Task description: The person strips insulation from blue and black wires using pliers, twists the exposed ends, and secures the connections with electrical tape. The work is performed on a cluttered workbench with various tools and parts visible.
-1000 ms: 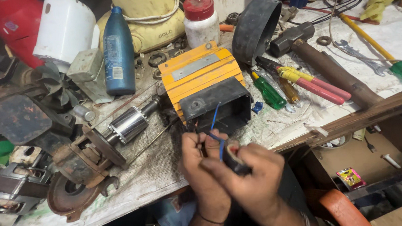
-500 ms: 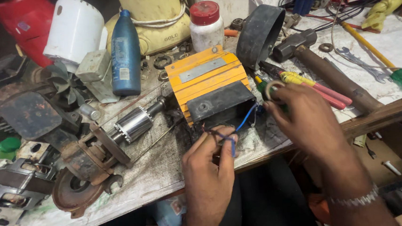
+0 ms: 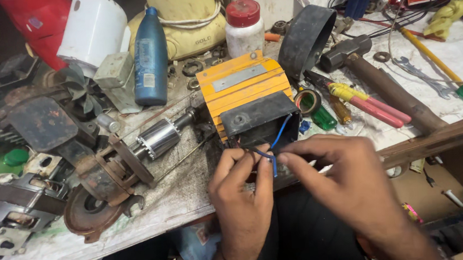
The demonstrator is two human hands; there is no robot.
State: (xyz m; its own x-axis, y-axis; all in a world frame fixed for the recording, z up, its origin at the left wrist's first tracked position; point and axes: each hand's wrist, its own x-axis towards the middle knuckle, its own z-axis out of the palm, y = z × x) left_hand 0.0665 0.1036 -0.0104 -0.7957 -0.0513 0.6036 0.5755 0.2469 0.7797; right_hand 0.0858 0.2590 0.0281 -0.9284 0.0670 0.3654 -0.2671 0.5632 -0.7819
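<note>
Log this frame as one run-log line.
left hand: pinching blue wire | right hand: pinching same wire | wire runs into orange box | hammer nearby

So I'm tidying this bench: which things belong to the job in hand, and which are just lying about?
In use: left hand, right hand, blue wire, orange box.

Lying about: hammer, blue bottle, red-capped jar, black band, pliers, motor rotor.

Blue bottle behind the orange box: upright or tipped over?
Upright. The blue bottle stands on its base on the workbench, cap at the top, left of the orange box.
</note>
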